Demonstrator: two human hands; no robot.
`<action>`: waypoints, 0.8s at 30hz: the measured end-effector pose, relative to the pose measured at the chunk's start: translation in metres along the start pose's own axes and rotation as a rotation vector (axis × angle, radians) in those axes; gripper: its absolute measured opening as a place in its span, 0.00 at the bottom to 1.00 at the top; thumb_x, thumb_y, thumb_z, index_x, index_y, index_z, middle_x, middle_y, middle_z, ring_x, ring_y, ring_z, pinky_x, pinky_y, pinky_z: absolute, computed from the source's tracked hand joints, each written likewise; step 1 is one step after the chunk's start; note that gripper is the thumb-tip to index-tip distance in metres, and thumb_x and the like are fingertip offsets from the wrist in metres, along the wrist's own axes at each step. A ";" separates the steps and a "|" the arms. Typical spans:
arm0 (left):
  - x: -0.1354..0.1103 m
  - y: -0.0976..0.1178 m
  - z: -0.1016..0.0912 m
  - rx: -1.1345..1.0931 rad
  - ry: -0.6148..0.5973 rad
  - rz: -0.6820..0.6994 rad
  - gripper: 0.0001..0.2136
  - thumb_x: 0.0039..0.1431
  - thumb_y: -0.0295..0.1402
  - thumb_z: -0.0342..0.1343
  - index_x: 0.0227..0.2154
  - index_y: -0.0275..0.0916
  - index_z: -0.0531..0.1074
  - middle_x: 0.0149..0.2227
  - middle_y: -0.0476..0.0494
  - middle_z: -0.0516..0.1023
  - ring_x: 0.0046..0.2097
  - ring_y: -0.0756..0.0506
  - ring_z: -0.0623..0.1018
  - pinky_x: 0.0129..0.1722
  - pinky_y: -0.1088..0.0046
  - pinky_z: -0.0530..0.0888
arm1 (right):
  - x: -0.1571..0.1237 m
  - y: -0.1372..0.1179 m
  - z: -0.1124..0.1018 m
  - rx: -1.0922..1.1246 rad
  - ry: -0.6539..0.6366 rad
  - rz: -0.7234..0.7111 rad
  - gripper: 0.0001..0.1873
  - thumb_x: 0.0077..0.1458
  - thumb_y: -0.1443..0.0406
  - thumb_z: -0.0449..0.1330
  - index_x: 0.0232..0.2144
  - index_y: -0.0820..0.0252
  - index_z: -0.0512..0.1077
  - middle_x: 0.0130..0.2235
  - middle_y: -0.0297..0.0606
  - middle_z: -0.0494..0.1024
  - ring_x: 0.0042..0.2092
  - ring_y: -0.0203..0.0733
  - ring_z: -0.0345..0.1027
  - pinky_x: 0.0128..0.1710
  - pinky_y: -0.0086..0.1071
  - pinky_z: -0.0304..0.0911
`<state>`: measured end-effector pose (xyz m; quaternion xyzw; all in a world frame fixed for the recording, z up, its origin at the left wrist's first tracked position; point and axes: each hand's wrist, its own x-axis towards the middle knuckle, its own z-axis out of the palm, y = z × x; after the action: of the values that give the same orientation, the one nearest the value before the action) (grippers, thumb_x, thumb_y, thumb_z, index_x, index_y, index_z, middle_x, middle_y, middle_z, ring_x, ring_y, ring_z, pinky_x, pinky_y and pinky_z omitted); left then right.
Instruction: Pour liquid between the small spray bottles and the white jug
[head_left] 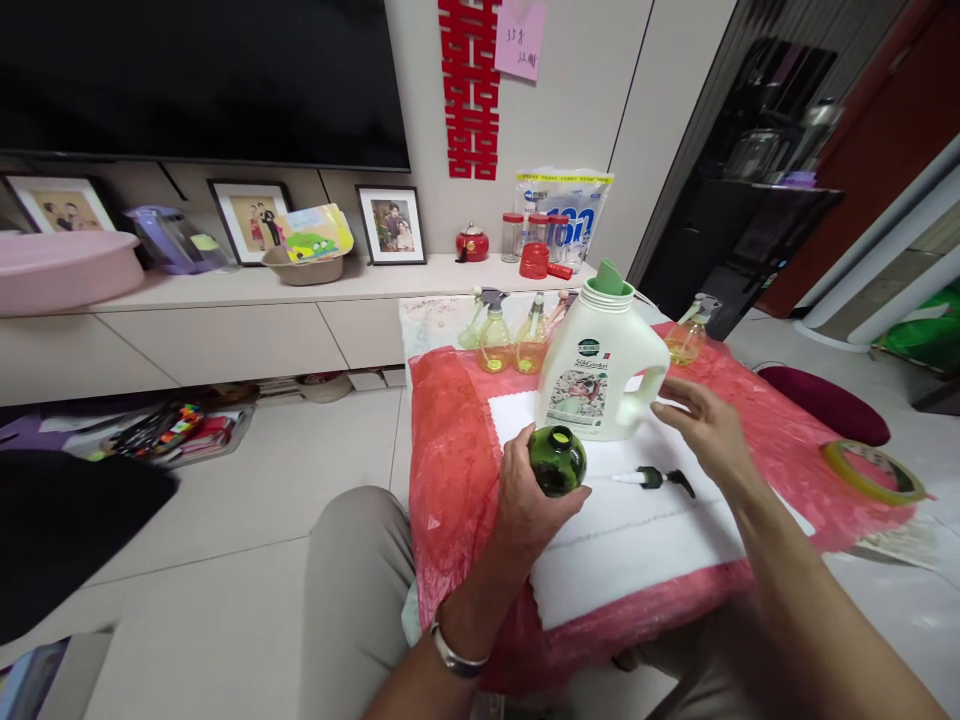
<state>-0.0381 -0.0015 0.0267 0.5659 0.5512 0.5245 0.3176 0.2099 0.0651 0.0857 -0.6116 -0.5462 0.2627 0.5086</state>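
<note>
My left hand [529, 495] is wrapped round a dark green bottle [556, 468] whose open neck faces up. Just behind it stands a large pale jug [581, 375] with a printed label and a green spout at its uncapped mouth. My right hand [697, 420] is beside the jug's handle, fingers stretched out and slightly curved, holding nothing; whether the fingertips touch the handle I cannot tell. A dark pump head [660, 479] with a pale tube lies on the white cloth [637, 550] between my hands.
Several spray bottles with yellowish liquid, such as one spray bottle [494, 340], stand behind the jug. Red plastic sheeting [450, 440] covers the table. A roll of tape [874, 472] lies at the right edge. Beyond is a cabinet [247, 295] with framed photos and jars.
</note>
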 end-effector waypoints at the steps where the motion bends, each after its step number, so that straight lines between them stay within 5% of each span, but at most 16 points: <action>1: 0.000 -0.001 0.001 -0.004 0.007 -0.006 0.45 0.35 0.33 0.71 0.60 0.42 0.58 0.56 0.36 0.71 0.60 0.32 0.71 0.62 0.49 0.67 | 0.009 -0.001 0.004 0.050 -0.027 -0.018 0.34 0.40 0.54 0.70 0.49 0.62 0.74 0.52 0.45 0.75 0.52 0.47 0.71 0.54 0.41 0.67; 8: 0.001 -0.006 0.005 -0.021 0.024 -0.011 0.48 0.36 0.34 0.72 0.62 0.41 0.55 0.59 0.34 0.69 0.61 0.32 0.71 0.62 0.48 0.67 | 0.053 0.003 0.029 0.203 -0.074 -0.025 0.21 0.35 0.59 0.70 0.32 0.66 0.73 0.35 0.41 0.78 0.36 0.40 0.71 0.38 0.34 0.69; 16: 0.003 -0.004 0.005 0.007 0.010 0.006 0.45 0.36 0.34 0.72 0.59 0.41 0.58 0.56 0.35 0.71 0.59 0.32 0.72 0.61 0.48 0.68 | 0.069 0.007 0.051 0.136 0.082 0.001 0.13 0.60 0.62 0.63 0.30 0.67 0.67 0.24 0.28 0.65 0.25 0.26 0.58 0.26 0.22 0.60; 24: 0.004 -0.004 0.004 -0.014 -0.007 -0.008 0.46 0.35 0.34 0.73 0.60 0.43 0.57 0.57 0.36 0.70 0.60 0.31 0.71 0.63 0.47 0.66 | 0.060 -0.028 0.023 0.005 0.197 -0.006 0.06 0.54 0.72 0.63 0.36 0.67 0.72 0.25 0.29 0.69 0.25 0.26 0.61 0.25 0.21 0.61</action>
<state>-0.0364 0.0034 0.0230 0.5633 0.5488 0.5249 0.3257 0.1941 0.1257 0.1170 -0.6317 -0.4948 0.2011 0.5619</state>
